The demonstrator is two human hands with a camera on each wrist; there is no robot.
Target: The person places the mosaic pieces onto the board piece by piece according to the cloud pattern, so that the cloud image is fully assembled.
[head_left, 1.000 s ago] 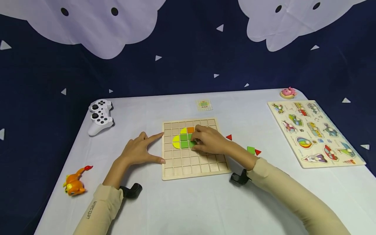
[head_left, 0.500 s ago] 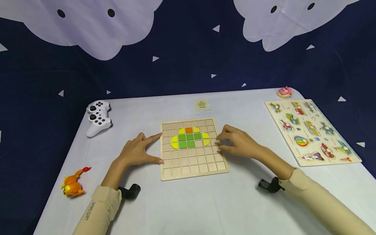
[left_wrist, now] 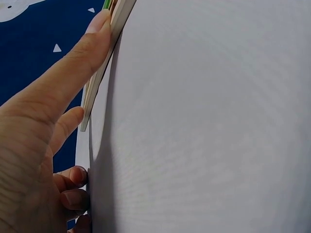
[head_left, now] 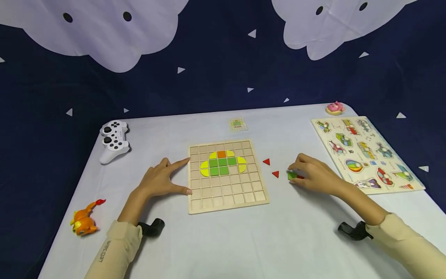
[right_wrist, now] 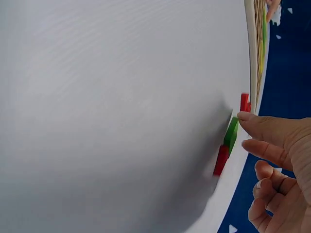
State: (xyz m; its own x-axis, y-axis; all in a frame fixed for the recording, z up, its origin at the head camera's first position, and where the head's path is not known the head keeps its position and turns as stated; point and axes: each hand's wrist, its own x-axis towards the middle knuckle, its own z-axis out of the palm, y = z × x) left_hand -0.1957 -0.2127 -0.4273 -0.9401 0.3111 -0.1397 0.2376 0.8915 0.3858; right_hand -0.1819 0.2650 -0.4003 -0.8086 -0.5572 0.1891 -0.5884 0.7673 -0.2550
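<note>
A wooden grid board [head_left: 228, 193] lies mid-table, holding several green squares [head_left: 222, 162], an orange square [head_left: 221, 154] and yellow rounded pieces [head_left: 204, 169]. The thumb and forefinger of my left hand [head_left: 158, 178] are spread, their tips touching the board's left edge. Right of the board, my right hand [head_left: 315, 174] pinches a loose green square [head_left: 292, 175] between thumb and fingers. In the right wrist view, that green square [right_wrist: 232, 133] looks tilted, with a red triangle [right_wrist: 221, 160] beside it. Two more red triangles [head_left: 275, 174] lie between board and hand.
Behind the board lies a small pattern card [head_left: 238, 124]. A picture puzzle board [head_left: 369, 155] sits at right, with a pink figurine [head_left: 335, 108] behind it. On the left are a white game controller [head_left: 115, 141] and an orange toy figure [head_left: 85, 219].
My right hand has moved from over the pieces on the grid board rightwards to the loose green square, which it now pinches. My left hand stays at the board's edge.
</note>
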